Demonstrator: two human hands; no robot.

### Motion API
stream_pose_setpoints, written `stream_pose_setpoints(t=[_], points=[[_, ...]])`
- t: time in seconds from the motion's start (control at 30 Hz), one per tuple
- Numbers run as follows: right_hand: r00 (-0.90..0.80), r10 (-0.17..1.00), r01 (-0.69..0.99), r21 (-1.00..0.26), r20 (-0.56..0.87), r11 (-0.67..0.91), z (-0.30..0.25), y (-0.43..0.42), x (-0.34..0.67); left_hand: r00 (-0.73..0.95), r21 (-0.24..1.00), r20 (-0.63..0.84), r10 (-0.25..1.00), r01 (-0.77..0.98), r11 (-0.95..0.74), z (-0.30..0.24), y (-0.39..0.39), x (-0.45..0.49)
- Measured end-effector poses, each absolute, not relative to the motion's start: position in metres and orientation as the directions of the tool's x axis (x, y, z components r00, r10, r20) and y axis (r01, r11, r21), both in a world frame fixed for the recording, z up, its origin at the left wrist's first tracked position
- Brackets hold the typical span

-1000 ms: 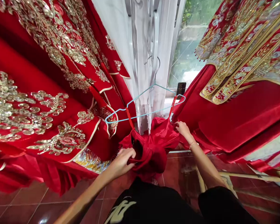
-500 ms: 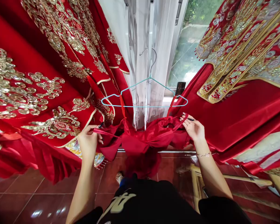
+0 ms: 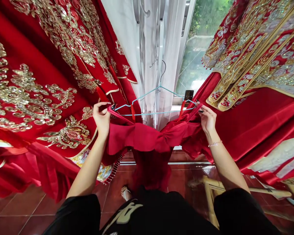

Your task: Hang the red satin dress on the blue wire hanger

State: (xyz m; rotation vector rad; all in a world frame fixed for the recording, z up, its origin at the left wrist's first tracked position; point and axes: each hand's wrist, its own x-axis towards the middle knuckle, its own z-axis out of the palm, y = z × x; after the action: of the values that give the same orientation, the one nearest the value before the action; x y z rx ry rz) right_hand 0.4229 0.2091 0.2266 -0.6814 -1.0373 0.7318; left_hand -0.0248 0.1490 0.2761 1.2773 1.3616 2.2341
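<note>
"What do we have?"

"A red dress [image 3: 147, 143], spread wide just below a blue wire hanger [image 3: 161, 111]."

"Fingers?"

"We see the left hand [image 3: 101, 119] and right hand [image 3: 207, 119] each pinching a top edge, fingers [image 3: 107, 107] narrow on the cloth."

"Around it?"

"We log embroidered robes [image 3: 39, 98] on both sides, a white curtain [image 3: 171, 65] behind."

And left hand [image 3: 101, 119] and right hand [image 3: 207, 119] stretch the red satin garment [image 3: 139, 140] wide! Its straps [image 3: 132, 112] loop over the blue wire hanger [image 3: 159, 112]!
</note>
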Motion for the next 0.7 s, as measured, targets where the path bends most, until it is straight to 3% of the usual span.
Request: stream_pose_setpoints(t=[0.17,0.3,0.53,0.7], points=[[0.257,0.818,-0.193,-0.802,0.515,0.566,0.243,0.224,0.421,-0.369,0.802,0.594,0.715,0.201,-0.562,0.291,0.161,-0.017],[0.18,0.794,-0.121,-0.788,0.581,0.604,0.258,0.221,0.418,-0.174,0.779,0.615,0.769,0.281,-0.56,0.3,0.159,-0.009],[-0.015,0.825,-0.002,-0.825,0.565,0.565,0.286,0.217,0.414,-0.106,0.779,0.58,0.808,0.362,-0.512,0.312,0.166,-0.006],[-0.188,0.798,0.162,-0.783,0.573,0.601,0.303,0.215,0.418,0.08,0.698,0.557,0.827,0.495,-0.518,0.332,0.179,-0.007]])
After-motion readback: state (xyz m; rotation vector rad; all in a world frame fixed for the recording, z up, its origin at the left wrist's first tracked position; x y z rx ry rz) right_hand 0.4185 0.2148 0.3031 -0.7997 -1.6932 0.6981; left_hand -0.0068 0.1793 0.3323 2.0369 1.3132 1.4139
